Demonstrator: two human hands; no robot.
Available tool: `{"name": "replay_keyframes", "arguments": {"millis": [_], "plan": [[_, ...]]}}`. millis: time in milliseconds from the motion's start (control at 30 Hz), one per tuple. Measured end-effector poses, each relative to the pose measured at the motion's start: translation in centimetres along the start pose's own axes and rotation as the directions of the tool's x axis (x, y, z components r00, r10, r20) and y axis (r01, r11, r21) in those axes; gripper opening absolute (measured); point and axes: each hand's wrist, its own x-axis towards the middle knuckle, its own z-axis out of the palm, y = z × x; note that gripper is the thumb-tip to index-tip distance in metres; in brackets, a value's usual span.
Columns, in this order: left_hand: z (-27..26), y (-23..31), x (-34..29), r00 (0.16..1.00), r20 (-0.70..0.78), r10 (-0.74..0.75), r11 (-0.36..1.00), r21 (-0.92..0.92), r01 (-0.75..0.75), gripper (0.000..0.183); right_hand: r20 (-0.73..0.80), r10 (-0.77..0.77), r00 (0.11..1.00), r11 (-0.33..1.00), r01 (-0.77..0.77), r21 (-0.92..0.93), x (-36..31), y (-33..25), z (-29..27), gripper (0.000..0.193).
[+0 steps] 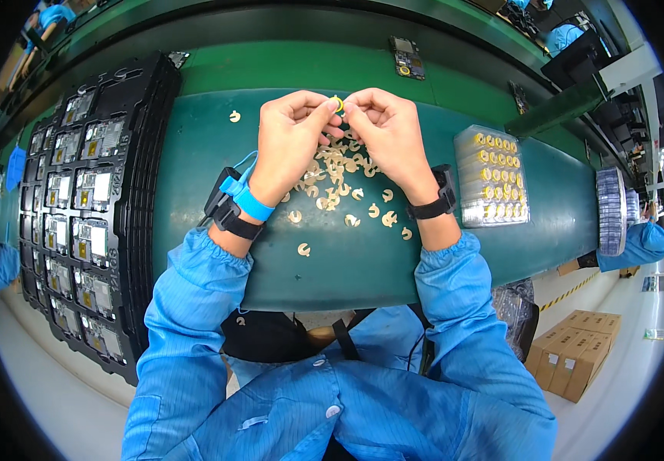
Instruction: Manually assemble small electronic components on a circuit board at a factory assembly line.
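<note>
head view: a small yellow ring (339, 103) is held up over the far half of the green surface (332, 280), roughly midway between its left and right edges. the left hand (287, 140) and the right hand (392, 140) meet at it, thumb and fingertips of each pinched on the ring from its own side; neither is nearer. being round, the ring has no long axis, and its exact tilt cannot be told. loose pale c-shaped pieces (336, 183) lie below the hands and toward the near edge. right of the right hand, near the far edge, a clear tray (465, 178) holds rows of yellow-rimmed round parts (487, 174). along the left edge, stacked black trays (137, 207) carry circuit boards (92, 189) in their pockets.
</note>
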Motion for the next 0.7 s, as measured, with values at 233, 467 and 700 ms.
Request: {"name": "replay_keyframes", "arguments": {"millis": [233,467,700], "plan": [[0.7,0.3,-0.1,0.999,-0.028,0.044,0.998,-0.043,-0.045,0.020,-0.040,-0.047,0.998,0.998,0.049,0.050,-0.1,0.5,0.3,0.008],[-0.4,-0.2,0.2,0.998,0.011,0.065,0.984,-0.166,-0.062,0.020,-0.003,-0.059,0.998,0.992,0.059,0.109,-0.1,-0.3,0.3,0.007],[-0.3,-0.3,0.7,0.991,-0.111,0.070,0.988,-0.132,-0.085,0.020,0.132,0.045,0.990,0.913,0.013,-0.409,0.1,-1.2,-2.4,0.012]]}}
